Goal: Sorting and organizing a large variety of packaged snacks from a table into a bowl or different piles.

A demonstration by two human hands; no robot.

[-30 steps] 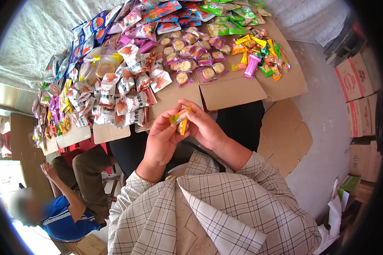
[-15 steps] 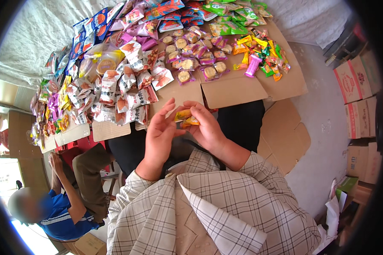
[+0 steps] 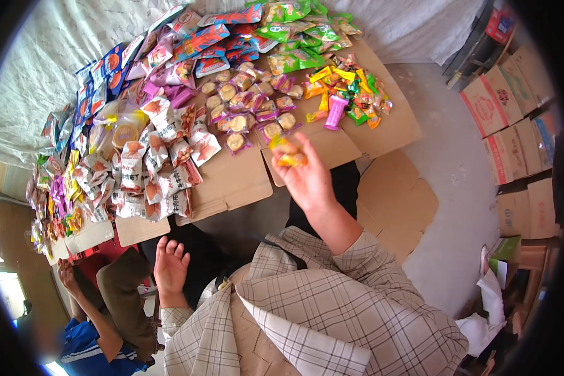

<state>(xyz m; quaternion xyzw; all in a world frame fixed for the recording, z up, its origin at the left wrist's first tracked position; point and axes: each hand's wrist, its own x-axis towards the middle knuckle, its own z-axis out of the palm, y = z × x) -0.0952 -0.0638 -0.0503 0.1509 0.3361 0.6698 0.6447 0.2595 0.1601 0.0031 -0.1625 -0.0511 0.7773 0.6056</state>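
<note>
Broadly, the largest expanse is formed by a cardboard sheet, on which a cluster of wrapped biscuits is laid, and from this cluster the rest can be placed. Well to the near left of the cluster, a co-worker in a blue top is partly shown. To its left, a mound of white-and-brown packets is piled; on its far side, green packets are heaped. On the near side of the cluster, toward its right, the right hand is held out, with its fingers closed around small yellow-and-orange wrapped pieces. The left hand is held well apart from the cluster, at its near left, with fingers loosely curled and nothing seen between them. Right of the cluster, a pink packet is set just beside a spread of small bright sweets. Smallest of all, the yellow-and-orange wrapped pieces are carried at the right fingertips, just off the near-right edge of the cluster; whether the cardboard is touched cannot be told. Their long axis seems to be turned roughly crosswise to the fingers, though the outline is blurred. By the right hand, the cluster and the sweets are approached far more closely than by the left.
</note>
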